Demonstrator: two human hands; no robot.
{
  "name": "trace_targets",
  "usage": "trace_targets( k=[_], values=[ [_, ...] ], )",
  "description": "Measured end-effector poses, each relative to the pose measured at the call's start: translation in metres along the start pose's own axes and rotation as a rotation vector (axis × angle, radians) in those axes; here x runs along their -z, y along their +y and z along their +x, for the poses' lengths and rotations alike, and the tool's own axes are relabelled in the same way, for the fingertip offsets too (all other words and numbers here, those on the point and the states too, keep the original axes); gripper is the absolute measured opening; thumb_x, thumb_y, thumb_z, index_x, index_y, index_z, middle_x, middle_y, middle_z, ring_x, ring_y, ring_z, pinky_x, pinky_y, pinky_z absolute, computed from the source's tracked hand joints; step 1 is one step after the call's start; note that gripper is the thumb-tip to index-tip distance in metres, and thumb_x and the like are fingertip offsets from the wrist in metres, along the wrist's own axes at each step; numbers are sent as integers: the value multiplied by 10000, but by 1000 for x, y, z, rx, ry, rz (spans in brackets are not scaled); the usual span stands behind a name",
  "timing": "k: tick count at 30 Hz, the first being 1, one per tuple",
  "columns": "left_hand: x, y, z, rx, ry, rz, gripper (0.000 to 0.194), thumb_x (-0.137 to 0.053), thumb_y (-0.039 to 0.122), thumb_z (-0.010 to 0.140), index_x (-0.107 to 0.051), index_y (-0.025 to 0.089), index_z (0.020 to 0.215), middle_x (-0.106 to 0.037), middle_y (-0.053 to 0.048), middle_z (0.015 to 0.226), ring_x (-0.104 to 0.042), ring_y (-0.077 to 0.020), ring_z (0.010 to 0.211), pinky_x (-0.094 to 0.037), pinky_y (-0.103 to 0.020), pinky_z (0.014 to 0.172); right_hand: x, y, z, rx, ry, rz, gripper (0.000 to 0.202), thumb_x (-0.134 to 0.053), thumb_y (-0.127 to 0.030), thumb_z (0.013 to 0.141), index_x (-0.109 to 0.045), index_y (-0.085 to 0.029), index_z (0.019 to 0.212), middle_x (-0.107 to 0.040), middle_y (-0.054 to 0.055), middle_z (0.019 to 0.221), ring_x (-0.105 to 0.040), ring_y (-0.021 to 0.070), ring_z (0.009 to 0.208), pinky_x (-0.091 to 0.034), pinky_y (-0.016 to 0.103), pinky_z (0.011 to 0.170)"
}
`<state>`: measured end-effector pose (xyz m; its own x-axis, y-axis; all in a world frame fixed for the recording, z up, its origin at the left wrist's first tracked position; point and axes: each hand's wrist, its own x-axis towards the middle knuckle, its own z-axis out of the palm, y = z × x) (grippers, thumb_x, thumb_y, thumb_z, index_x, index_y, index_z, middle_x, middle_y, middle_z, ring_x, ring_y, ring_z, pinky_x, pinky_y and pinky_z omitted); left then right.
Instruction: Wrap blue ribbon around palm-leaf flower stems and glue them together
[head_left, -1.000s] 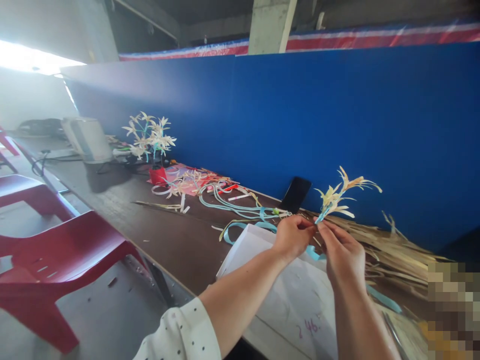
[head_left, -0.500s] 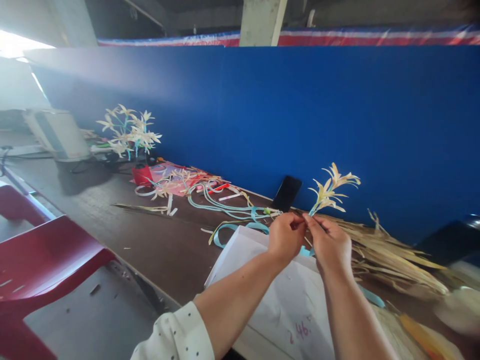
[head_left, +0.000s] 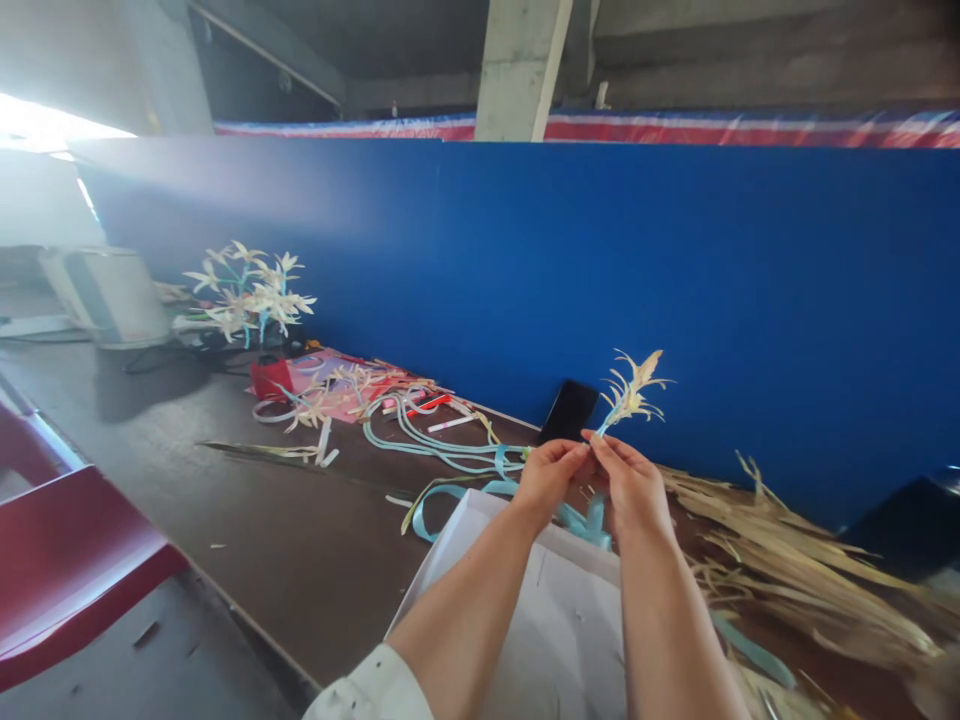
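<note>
A small spray of cream artificial flowers, made of thin dried petals on a pale blue stem, stands tilted up to the right above my hands. My right hand pinches its stem between thumb and fingers. Close against it, my left hand is closed at the stem's lower end, fingertips pressed together; the exact grip is partly hidden. Light blue ribbon hangs in loops just below the hands. Under my forearms lies a white box.
Bundled light blue cords, a black phone and dried husk strips lie along the blue partition. Farther left are a finished-looking flower bunch, a red holder and a kettle-like white appliance. A red chair stands at the left.
The flower spray has turned, and its petals now appear bunched and narrower. Both hands sit slightly farther left and lower in view, still together at the stem. The camera view has tilted up.
</note>
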<state>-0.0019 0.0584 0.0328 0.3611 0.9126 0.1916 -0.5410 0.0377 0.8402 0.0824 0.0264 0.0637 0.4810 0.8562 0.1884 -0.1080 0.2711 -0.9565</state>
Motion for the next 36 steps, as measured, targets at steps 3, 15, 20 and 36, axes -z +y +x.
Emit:
trace_targets(
  k=[3,15,20,36],
  values=[
    [7,-12,3,23,-17,-34,443,-702,495,611,-627,94,784,-580,-12,648,-458,-50,538,-328,-187,527,4,4,3,-20,-68,-9,491,-769,-463,558,-705,-141,922,-664,50,612,-608,189,512,-482,292,442],
    [-19,24,16,14,-101,325,355,-702,413,636,-661,108,812,-631,-28,704,-532,-84,592,-416,-219,594,27,-18,6,-1,-33,4,416,-757,-367,618,-698,-167,978,-696,51,708,-632,186,581,-468,255,472],
    [-26,32,19,-57,-228,406,346,-661,364,704,-657,113,942,-662,-67,798,-586,-112,688,-454,-232,661,34,-28,3,45,-23,-3,449,-741,-368,645,-680,-164,1040,-703,69,774,-649,210,631,-487,276,494],
    [-42,45,8,-60,-114,341,244,-674,321,685,-665,94,776,-643,-47,723,-543,-97,630,-425,-213,601,37,-38,0,78,-2,-95,438,-744,-401,642,-702,-186,1022,-701,48,770,-611,154,577,-436,233,475]
  ],
)
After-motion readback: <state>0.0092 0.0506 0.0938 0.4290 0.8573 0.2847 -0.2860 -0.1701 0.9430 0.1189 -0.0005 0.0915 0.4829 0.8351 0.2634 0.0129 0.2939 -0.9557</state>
